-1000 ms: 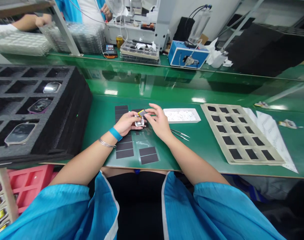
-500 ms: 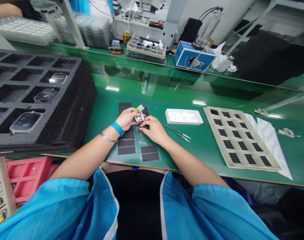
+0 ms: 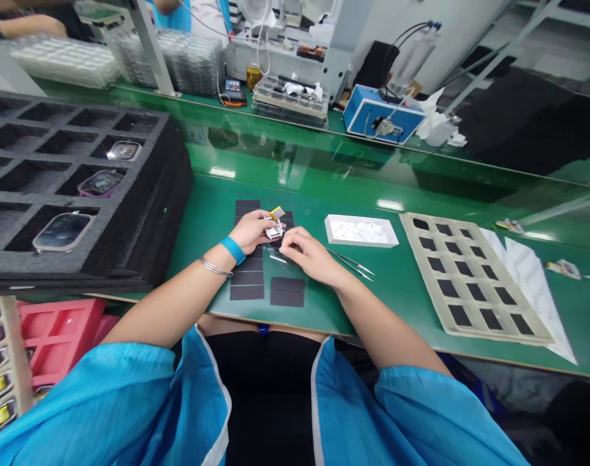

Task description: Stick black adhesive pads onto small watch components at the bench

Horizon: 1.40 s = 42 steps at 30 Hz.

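Hands [image 3: 250,233] over green workbench [image 3: 396,272], foam tray [image 3: 114,236], cluttered ledge [image 3: 202,107] behind

Right hand [image 3: 308,255], grip too small to tell, foam tray [image 3: 151,243] cut off at left, co-worker's arm [image 3: 35,27] blurred

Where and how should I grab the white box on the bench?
Best pinched across its narrow width: thumb on the near long wall, fingers on the far one, around the middle. Bring the right hand in from above. The white box is long and shallow, the tweezers lie on its near side, and the beige tray crowds its right end.
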Motion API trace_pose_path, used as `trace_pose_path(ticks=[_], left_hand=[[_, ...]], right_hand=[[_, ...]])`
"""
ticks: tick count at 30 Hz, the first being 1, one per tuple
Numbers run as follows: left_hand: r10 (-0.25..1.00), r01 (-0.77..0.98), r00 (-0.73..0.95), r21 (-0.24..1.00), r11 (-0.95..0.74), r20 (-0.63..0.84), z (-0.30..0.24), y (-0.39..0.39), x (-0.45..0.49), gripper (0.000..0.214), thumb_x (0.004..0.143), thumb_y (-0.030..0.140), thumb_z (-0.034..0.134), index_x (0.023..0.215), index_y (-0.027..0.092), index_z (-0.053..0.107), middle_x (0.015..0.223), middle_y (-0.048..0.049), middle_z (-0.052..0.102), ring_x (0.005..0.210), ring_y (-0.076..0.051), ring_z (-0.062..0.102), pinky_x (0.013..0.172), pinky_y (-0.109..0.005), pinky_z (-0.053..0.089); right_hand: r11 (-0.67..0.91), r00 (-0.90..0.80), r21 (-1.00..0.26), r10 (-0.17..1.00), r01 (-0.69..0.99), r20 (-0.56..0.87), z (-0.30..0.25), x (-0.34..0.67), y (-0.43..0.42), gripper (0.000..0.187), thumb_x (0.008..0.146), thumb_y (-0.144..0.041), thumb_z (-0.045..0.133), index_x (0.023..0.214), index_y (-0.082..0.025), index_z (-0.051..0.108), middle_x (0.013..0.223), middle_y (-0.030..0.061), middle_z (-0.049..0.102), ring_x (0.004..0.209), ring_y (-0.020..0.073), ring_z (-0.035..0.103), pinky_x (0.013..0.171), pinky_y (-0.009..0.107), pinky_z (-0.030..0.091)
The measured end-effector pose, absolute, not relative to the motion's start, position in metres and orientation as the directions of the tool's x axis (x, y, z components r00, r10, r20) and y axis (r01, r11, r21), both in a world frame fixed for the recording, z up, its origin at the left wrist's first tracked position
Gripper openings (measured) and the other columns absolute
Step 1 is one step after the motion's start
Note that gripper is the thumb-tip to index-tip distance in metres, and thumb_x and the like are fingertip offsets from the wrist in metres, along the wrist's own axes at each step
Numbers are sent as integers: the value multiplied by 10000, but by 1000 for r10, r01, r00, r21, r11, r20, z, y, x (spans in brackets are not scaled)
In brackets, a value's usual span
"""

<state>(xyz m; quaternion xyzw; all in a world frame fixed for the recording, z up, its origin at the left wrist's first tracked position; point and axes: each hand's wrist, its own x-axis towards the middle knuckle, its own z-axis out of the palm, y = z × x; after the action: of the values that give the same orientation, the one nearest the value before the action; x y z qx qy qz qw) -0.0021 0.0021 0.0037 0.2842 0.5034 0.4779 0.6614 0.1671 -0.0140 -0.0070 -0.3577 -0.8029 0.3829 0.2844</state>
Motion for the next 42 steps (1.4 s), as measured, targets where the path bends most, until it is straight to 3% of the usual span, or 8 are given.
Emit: trace_pose_path(ticks=[4,8,15,20,30,36,39,42], left_hand=[[925,-284,4,887,365,-379,8,-1,1,187,694,25,646,798,140,541,713,-47,690,607,-141,648,688,-344,582],[929,-195,53,909,369,-366,11,-5,4,174,700,43,646,811,139,553,677,-25,655,574,-133,624,640,-344,601],[918,-181,109,901,394,-380,10,-8,8,132,708,64,663,757,131,560,620,-27,611,556,-128,613,544,-269,592],[914,-152,116,902,404,-390,11,-9,9,127,706,85,680,755,128,571,627,-16,605,547,-111,592,618,-322,618],[906,-187,137,888,421,-401,13,-11,8,117,704,57,659,739,117,565,600,-13,597,526,-101,586,531,-244,582],[916,-201,121,894,400,-382,10,-10,8,99,726,46,620,756,118,560,609,-16,609,528,-100,587,521,-240,578],[922,-202,126,900,386,-367,8,-10,8,110,719,46,622,771,122,560,657,-32,640,561,-119,621,531,-252,582],[917,-198,148,897,395,-371,6,-9,8,124,720,58,624,786,131,548,656,-35,649,585,-150,660,531,-253,574]], right_hand=[[408,-408,-900,856,156,317,1,173,-10,321,821,-513,659,763,-202,609,957,57,625,935,186,595,873,364,491],[225,-292,-970,937,89,191,-4,171,-5,377,672,-540,775,713,-205,607,812,37,678,775,178,626,797,367,525],[275,-285,-951,932,145,226,-11,169,-3,269,692,-383,761,753,-199,575,724,5,669,670,147,616,707,326,519],[354,-306,-921,906,163,294,-13,168,-4,270,723,-283,721,871,-214,506,769,-14,682,698,134,625,739,309,496],[407,-334,-884,886,228,322,-15,167,-4,264,741,-283,688,877,-211,473,770,-24,676,686,128,633,734,299,499],[520,-298,-731,853,442,428,-10,162,-16,125,757,-180,647,826,-205,546,816,10,638,783,159,612,774,323,506],[511,-212,-666,851,544,480,-9,163,-15,211,707,-179,704,891,-199,602,987,72,617,989,220,583,823,363,504],[357,-134,-826,933,437,333,-15,166,-5,391,673,-291,771,1015,-187,613,1082,86,615,965,203,604,787,341,523]])
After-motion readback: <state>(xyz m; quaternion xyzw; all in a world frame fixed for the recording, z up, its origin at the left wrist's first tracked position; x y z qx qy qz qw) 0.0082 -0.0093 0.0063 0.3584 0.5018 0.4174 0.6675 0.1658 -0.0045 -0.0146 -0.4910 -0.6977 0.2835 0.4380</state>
